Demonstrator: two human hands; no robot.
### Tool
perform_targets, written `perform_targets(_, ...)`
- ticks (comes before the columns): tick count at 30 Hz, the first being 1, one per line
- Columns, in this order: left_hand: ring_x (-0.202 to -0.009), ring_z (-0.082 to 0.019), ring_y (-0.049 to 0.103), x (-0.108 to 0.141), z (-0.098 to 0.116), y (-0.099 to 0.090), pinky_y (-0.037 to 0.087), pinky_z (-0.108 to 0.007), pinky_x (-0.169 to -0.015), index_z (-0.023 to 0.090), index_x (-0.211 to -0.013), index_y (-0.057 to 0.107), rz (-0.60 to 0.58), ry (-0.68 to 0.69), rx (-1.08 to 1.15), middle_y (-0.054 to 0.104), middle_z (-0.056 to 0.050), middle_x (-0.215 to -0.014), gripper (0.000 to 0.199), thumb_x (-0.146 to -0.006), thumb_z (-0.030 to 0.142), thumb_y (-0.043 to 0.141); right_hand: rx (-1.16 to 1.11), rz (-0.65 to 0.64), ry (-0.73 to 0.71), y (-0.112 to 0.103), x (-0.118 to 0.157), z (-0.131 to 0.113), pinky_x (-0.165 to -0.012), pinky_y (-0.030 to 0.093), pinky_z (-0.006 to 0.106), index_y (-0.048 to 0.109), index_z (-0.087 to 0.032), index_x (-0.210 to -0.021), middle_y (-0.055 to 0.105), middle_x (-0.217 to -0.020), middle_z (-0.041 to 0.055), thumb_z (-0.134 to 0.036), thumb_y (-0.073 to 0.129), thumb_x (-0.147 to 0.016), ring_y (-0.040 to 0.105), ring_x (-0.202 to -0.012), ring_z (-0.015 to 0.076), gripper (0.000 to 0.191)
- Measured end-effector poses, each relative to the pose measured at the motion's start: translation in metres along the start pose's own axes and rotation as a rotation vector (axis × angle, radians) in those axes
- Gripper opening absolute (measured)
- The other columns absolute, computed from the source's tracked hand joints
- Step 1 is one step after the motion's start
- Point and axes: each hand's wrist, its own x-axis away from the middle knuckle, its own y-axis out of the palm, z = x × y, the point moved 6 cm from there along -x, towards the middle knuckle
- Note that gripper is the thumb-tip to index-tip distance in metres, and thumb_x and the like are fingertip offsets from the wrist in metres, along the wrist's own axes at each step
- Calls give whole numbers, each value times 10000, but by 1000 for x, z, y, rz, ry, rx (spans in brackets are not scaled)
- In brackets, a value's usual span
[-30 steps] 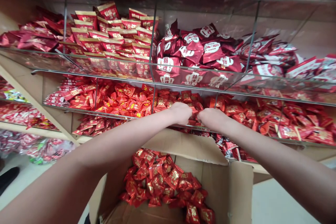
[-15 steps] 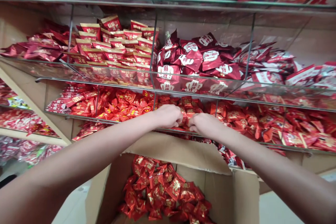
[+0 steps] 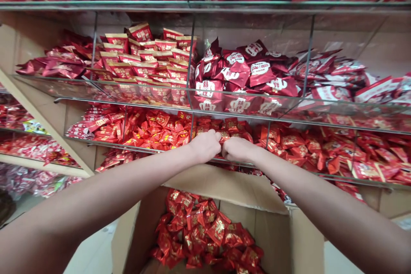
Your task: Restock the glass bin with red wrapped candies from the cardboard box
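Cardboard box [image 3: 307,233] nearest, loose red packets [image 3: 205,227] inside; its flap [image 3: 227,184] stands close to the lower shelf [image 3: 144,150], could snag a low forearm. Left hand [image 3: 207,146] and right hand [image 3: 239,150] nearly together by shelf packets [image 3: 236,125], fingers curled; can't tell if pinching any. Knuckles could knock packets over the edge. Quick lift could bump upper shelf [image 3: 224,113].
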Motion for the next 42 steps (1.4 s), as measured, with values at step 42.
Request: perform_targets(42,-879,-241,536,-13,-10,-3,433,-342,-757,180,-902,637,235,-141,256,598,-78,-892,269,-775,375,502,87,57,276,-14,42,62,-642,428,269,668,-146,-843,678,-822,113,-224,568,-727,627,-788,231,172)
